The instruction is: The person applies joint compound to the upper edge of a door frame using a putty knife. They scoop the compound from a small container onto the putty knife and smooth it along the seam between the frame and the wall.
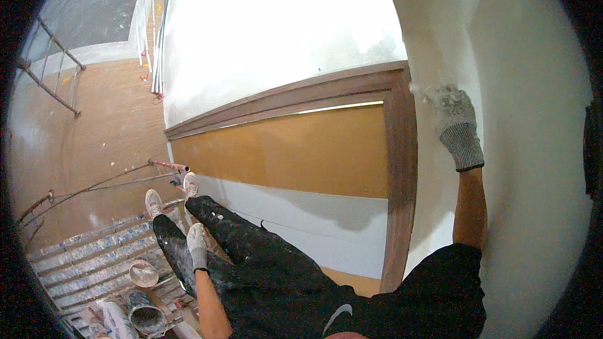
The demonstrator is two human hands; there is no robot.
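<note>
My right hand (456, 113), in a grey knit work glove, is raised to the pale wall (433, 31) beside the corner of the brown door frame (400, 125). Its fingers look bent and pressed together toward the wall; their tips are blurred, and what they hold, if anything, is too indistinct to name. A whitish smear shows at the fingertips. My left hand (197, 242), gloved too, hangs low in front of my dark, white-spotted trousers (264, 257). Its fingers point away from me, and whether they are bent round anything does not show.
I stand high on a slatted, paint-stained platform (100, 245). A dark bucket (147, 317) and a smaller pale one (144, 273) stand on it at the lower left. Scaffold bars (94, 185) edge it. Far below lies the brown floor (113, 119); long pale strips (158, 44) lean by the wall.
</note>
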